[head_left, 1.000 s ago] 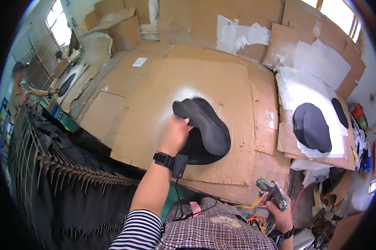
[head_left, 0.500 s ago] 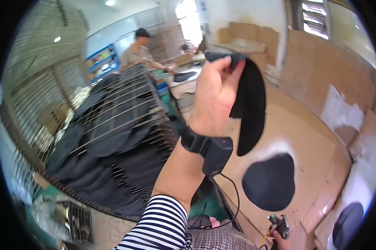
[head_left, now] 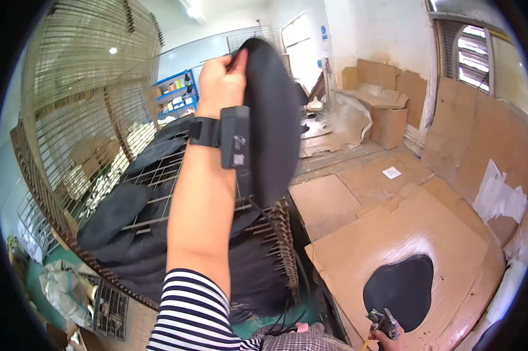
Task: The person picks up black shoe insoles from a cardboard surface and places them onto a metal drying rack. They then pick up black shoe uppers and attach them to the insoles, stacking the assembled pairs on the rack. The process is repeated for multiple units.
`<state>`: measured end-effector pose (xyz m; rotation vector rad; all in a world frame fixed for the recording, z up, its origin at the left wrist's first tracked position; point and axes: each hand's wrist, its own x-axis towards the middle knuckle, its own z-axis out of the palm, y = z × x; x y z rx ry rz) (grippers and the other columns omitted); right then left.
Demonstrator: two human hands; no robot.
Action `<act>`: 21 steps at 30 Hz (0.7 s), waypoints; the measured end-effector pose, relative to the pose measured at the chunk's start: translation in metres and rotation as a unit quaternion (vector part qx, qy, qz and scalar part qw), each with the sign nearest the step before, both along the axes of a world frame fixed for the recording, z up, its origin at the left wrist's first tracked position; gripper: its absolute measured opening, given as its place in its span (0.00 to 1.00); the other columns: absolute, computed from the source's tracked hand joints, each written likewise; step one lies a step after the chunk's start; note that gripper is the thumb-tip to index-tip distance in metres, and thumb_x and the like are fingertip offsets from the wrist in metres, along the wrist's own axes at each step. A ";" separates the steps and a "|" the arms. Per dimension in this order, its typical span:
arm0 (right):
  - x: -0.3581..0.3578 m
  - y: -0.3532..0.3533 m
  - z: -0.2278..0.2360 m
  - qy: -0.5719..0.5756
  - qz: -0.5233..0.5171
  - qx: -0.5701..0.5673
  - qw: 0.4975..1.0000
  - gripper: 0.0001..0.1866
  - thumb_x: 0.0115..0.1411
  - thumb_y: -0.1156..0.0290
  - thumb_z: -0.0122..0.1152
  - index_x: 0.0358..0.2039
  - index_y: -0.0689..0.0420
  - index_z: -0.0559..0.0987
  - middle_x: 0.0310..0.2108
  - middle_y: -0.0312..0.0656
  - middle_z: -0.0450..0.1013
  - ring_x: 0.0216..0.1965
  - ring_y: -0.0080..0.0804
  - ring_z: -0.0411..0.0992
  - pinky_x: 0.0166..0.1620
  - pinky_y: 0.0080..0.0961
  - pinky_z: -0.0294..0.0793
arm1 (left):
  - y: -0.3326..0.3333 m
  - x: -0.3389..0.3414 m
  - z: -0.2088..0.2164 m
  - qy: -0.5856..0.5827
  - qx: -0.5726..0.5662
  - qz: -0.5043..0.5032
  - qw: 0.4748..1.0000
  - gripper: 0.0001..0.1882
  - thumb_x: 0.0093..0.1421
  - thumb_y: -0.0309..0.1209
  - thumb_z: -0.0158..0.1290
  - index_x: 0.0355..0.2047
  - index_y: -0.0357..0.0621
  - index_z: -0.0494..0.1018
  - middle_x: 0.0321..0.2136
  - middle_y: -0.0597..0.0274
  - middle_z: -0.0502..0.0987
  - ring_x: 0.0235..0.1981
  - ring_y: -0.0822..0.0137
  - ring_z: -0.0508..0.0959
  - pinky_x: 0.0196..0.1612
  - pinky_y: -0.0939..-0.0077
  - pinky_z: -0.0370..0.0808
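My left hand (head_left: 220,79) is raised high and grips a black curved shell-shaped piece (head_left: 272,126) by its upper edge. A black band with a small box sits on that wrist. The piece hangs over a wire rack (head_left: 158,175) loaded with several similar black pieces (head_left: 117,213). My right hand (head_left: 387,338) shows only at the lower edge, closed around a small spray gun (head_left: 384,322). It hovers near a black sprayed outline (head_left: 401,286) on a cardboard sheet (head_left: 445,234).
A curved wire cage wall (head_left: 71,88) rises at the left. Cardboard boxes (head_left: 387,123) and sheets line the far wall and the right side. White paper (head_left: 501,196) lies at the right. Blue shelving (head_left: 176,96) stands far back. Bags lie on the floor at lower left.
My left hand lifted the black piece off the cardboard, leaving a black outline there, and swung it up and left over the rack. My view turned left with it.
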<state>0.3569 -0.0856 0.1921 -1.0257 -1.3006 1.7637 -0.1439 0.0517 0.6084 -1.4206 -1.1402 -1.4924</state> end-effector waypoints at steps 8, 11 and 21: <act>-0.045 0.021 -0.027 -0.044 -0.029 0.017 0.998 0.31 0.57 0.83 0.53 0.62 0.60 0.62 0.58 0.44 0.66 0.53 0.26 0.66 0.49 0.21 0.68 | 0.069 -0.193 0.033 -0.205 -0.021 -0.284 0.937 0.09 0.59 0.24 0.48 0.27 0.28 0.73 0.30 0.45 0.75 0.34 0.54 0.77 0.42 0.65 0.77; -0.055 0.025 -0.033 -0.051 -0.040 0.029 0.997 0.30 0.56 0.84 0.53 0.61 0.60 0.64 0.58 0.44 0.66 0.55 0.29 0.66 0.51 0.21 0.68 | 0.057 -0.213 -0.018 0.009 -0.031 0.251 0.967 0.20 0.56 0.41 0.56 0.16 0.36 0.74 0.17 0.45 0.75 0.19 0.48 0.76 0.25 0.62 0.69; -0.053 0.018 -0.012 -0.037 0.024 0.020 0.999 0.29 0.57 0.81 0.56 0.60 0.59 0.65 0.57 0.41 0.68 0.52 0.28 0.67 0.47 0.21 0.70 | -0.036 -0.359 -0.143 -0.092 -0.328 0.266 0.902 0.19 0.45 0.24 0.61 0.40 0.39 0.74 0.38 0.52 0.77 0.39 0.56 0.78 0.44 0.65 0.73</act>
